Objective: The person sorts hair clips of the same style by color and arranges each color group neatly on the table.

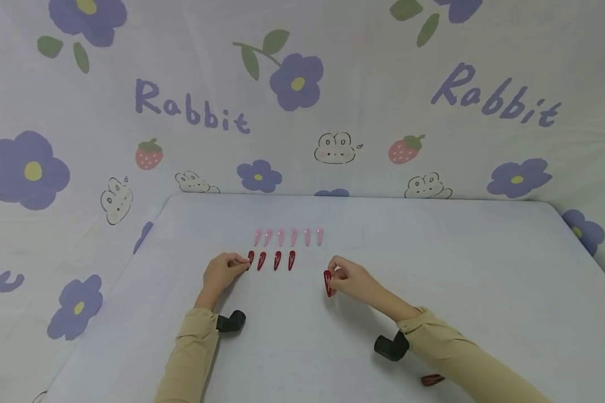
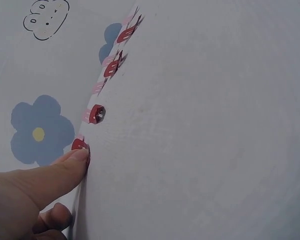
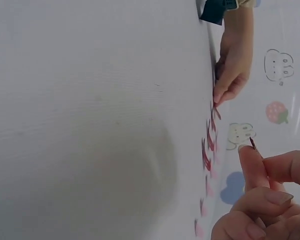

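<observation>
Thumb and fingertips of my left hand (image 1: 223, 275) pinch the leftmost dark red snap hair clip (image 1: 250, 258) of a row. That clip (image 2: 79, 144) shows just past the thumb in the left wrist view, its lower part covered. To its right lie more red hair clips (image 1: 277, 261), upright and side by side. My right hand (image 1: 354, 280) holds another red hair clip (image 1: 327, 283) between thumb and forefinger, right of the row and raised over the table. In the right wrist view this clip (image 3: 253, 144) appears edge-on, a thin dark sliver above the fingertips.
Behind the red row runs a row of several pink hair clips (image 1: 280, 237) on the white table (image 1: 484, 268). One more red clip (image 1: 432, 380) lies at the front right, beside the right sleeve (image 1: 464, 358). A patterned cloth (image 1: 363, 84) hangs behind the table.
</observation>
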`<state>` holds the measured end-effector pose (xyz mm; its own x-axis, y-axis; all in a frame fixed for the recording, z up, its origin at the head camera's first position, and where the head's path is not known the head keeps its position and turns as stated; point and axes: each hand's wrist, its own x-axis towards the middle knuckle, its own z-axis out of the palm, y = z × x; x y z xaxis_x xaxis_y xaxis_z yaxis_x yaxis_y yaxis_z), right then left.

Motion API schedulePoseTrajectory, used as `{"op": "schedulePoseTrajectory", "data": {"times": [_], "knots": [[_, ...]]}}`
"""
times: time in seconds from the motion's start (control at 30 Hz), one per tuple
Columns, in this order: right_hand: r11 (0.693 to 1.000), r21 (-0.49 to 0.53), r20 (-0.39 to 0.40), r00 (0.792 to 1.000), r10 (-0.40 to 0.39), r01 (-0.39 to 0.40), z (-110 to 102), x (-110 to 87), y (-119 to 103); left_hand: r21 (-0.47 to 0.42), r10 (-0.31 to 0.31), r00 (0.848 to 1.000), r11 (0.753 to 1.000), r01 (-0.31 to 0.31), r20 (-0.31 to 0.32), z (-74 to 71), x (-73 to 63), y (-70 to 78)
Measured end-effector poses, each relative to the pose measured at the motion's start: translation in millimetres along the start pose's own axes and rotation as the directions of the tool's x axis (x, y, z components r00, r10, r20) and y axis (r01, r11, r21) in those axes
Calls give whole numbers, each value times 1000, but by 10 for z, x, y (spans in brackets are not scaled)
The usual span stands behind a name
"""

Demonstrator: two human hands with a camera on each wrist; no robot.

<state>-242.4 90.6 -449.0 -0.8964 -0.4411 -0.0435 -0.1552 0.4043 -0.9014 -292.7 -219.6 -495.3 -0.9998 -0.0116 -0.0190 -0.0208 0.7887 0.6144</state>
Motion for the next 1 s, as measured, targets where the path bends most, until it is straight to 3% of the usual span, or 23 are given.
{"op": "schedulePoseTrajectory", "data": {"times": [0.17,0.3,0.43,0.6,1.0], "knots": [[999,25,-32,999,35,-35,68,213,-27,3,-4,1000,1000,4,1,11,8,4],[998,11,-103,993,56,-55,119,397,-30,-3,-11,1000,1000,11,-2,4,7,4],[996,30,-182,979,92,-88,190,543,51,0,-15,1000,1000,15,-1,4,11,-2],[982,89,-221,958,180,-164,287,630,110,-7,3,1000,1000,-3,2,-6,14,-1],[992,-39,-384,918,97,-121,426,752,240,-21,5,1000,1000,-5,3,-10,31,-21]]}}
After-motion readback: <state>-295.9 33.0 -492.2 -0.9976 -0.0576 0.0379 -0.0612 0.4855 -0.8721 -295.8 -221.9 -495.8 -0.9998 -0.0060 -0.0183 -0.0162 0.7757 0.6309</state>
